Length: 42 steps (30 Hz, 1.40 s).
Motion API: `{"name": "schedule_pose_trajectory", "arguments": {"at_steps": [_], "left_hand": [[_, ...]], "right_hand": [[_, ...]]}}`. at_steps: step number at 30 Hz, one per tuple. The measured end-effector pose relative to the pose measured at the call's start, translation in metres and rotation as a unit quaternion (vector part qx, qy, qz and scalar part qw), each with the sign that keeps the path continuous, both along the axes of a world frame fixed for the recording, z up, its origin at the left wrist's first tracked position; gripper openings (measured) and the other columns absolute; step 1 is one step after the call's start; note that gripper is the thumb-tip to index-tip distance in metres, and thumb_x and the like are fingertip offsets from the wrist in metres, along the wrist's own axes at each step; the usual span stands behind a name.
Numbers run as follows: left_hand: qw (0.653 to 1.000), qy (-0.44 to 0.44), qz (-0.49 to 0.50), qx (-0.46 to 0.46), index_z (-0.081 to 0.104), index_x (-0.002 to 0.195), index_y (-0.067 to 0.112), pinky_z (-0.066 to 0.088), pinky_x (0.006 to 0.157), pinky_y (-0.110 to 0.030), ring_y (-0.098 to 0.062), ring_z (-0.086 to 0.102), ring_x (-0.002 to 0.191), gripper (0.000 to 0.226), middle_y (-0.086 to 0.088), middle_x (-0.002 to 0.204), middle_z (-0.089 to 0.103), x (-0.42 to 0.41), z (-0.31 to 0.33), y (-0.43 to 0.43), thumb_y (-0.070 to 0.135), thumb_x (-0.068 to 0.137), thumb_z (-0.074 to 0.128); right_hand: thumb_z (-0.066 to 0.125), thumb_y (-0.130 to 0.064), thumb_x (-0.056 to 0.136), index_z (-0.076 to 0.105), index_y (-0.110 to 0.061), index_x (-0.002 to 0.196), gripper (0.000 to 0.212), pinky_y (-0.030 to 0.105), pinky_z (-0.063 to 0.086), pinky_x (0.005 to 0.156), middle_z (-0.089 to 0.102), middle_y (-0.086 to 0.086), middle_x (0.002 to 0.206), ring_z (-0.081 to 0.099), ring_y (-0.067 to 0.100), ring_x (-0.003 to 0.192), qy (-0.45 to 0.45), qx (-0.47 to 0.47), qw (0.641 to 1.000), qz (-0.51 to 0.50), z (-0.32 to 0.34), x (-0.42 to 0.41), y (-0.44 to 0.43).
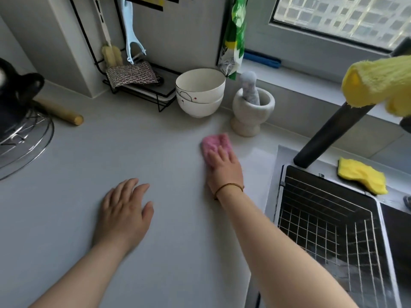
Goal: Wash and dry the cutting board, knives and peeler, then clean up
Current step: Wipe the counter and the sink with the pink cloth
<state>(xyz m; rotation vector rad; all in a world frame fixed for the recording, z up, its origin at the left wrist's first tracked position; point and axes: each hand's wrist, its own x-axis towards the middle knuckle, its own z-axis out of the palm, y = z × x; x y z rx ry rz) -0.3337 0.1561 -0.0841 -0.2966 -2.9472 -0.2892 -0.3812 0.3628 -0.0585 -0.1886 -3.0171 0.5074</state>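
Presses the pink cloth (214, 141) flat on the grey table (89, 152) with the right hand (224, 167), fingers straight, just near of the stone mortar (252, 112). Rests the left hand (124, 210) palm-down, fingers relaxed, well left. Leaves the light-blue peeler (131, 41) hanging on the far-left wire rack (164, 91).

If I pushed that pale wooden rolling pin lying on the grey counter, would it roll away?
Probably. The pale wooden rolling pin is a smooth cylinder lying on its side on the flat grey counter, so a sideways push would likely roll it. It looks stiff and solid, unlikely to bend.
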Motion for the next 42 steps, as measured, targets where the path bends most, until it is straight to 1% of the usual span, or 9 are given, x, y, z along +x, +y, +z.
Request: {"name": "schedule_pose_trajectory", "arguments": {"at_steps": [4, 6, 10, 12, 18, 21, 28, 33, 42], "left_hand": [[0.998, 0.03, 0.007, 0.052, 0.068, 0.091, -0.003, 0.037, 0.086, -0.039, -0.043, 0.065, 0.087, 0.049, -0.025, 0.097, 0.067, 0.002, 0.002, 0.001, 0.031, 0.075, 0.036], [0.995, 0.037, 0.01, 0.09, 0.066, 0.089, -0.006, 0.05, 0.078, -0.047, -0.044, 0.064, 0.084, 0.048, -0.027, 0.093, 0.066, 0.005, 0.005, 0.002, 0.028, 0.076, 0.035], [0.994, 0.013, -0.002, 0.109, 0.065, 0.089, -0.01, 0.051, 0.069, -0.055, -0.046, 0.065, 0.078, 0.048, -0.029, 0.089, 0.066, 0.006, 0.009, 0.004, 0.023, 0.077, 0.034], [0.993, -0.014, -0.012, 0.116, 0.066, 0.088, -0.01, 0.051, 0.069, -0.055, -0.046, 0.066, 0.078, 0.048, -0.029, 0.089, 0.067, 0.009, 0.011, 0.003, 0.023, 0.076, 0.033], [0.977, -0.03, -0.024, 0.211, 0.062, 0.108, -0.008, 0.041, 0.092, -0.048, -0.045, 0.056, 0.105, 0.052, -0.026, 0.11, 0.063, -0.001, 0.042, 0.037, 0.024, 0.075, 0.038], [0.967, -0.075, -0.096, 0.224, 0.058, 0.118, -0.001, 0.035, 0.098, -0.039, -0.035, 0.051, 0.114, 0.053, -0.015, 0.118, 0.061, -0.001, 0.057, 0.085, 0.028, 0.079, 0.038], [0.934, -0.122, -0.275, 0.191, 0.056, 0.124, 0.017, 0.038, 0.093, -0.023, -0.015, 0.052, 0.115, 0.031, 0.002, 0.125, 0.058, 0.022, 0.066, 0.221, 0.016, 0.094, 0.046], [0.915, -0.102, -0.382, 0.078, 0.047, 0.133, 0.023, 0.033, 0.1, -0.022, -0.011, 0.042, 0.126, 0.037, 0.007, 0.138, 0.045, 0.028, 0.083, 0.33, 0.023, 0.097, 0.039], [0.918, -0.1, -0.376, -0.076, 0.013, 0.147, 0.019, 0.009, 0.116, -0.033, -0.022, 0.011, 0.142, 0.071, -0.005, 0.155, 0.011, -0.02, 0.079, 0.457, 0.023, 0.088, 0.053]], "right_hand": [[0.044, -0.016, 0.093, 0.041, -0.02, 0.137, 0.045, 0.029, 0.015, 0.111, 0.026, 0.003, 0.151, 0.014, 0.023, 0.14, -0.006, -0.07, 0.975, 0.213, -0.004, 0.044, -0.06], [0.057, -0.006, 0.085, 0.054, -0.014, 0.128, 0.044, 0.033, 0.027, 0.108, 0.044, 0.008, 0.141, 0.032, 0.031, 0.133, 0.019, -0.067, 0.964, 0.256, -0.006, 0.06, -0.057], [0.088, -0.004, 0.043, 0.075, -0.017, 0.084, 0.045, 0.033, 0.057, 0.062, 0.073, 0.004, 0.094, 0.069, 0.03, 0.081, 0.088, -0.055, 0.96, 0.259, -0.017, 0.086, -0.019], [0.079, 0.001, 0.053, 0.075, -0.014, 0.085, 0.035, 0.034, 0.057, 0.067, 0.073, 0.006, 0.094, 0.068, 0.031, 0.083, 0.073, -0.077, 0.961, 0.255, -0.009, 0.102, -0.012], [0.052, -0.002, 0.072, 0.07, -0.009, 0.103, 0.036, 0.021, 0.046, 0.087, 0.066, 0.006, 0.109, 0.053, 0.008, 0.099, 0.187, -0.199, 0.962, 0.01, 0.048, 0.122, 0.03], [0.054, 0.009, 0.078, 0.061, -0.01, 0.118, 0.044, 0.018, 0.031, 0.099, 0.056, 0.003, 0.122, 0.047, 0.013, 0.113, 0.176, -0.201, 0.956, -0.118, 0.062, 0.143, 0.081], [0.044, 0.014, 0.079, 0.06, -0.003, 0.118, 0.045, 0.021, 0.035, 0.094, 0.06, 0.012, 0.119, 0.053, 0.022, 0.108, 0.222, -0.238, 0.884, -0.335, 0.05, 0.202, 0.187], [0.041, 0.015, 0.08, 0.057, 0.0, 0.12, 0.046, 0.015, 0.03, 0.094, 0.058, 0.014, 0.121, 0.05, 0.02, 0.111, 0.229, -0.245, 0.865, -0.374, 0.042, 0.212, 0.238], [0.042, 0.013, 0.081, 0.058, -0.002, 0.119, 0.044, 0.016, 0.031, 0.094, 0.058, 0.012, 0.122, 0.05, 0.018, 0.112, 0.273, -0.272, 0.819, -0.424, 0.03, 0.203, 0.298]]}}
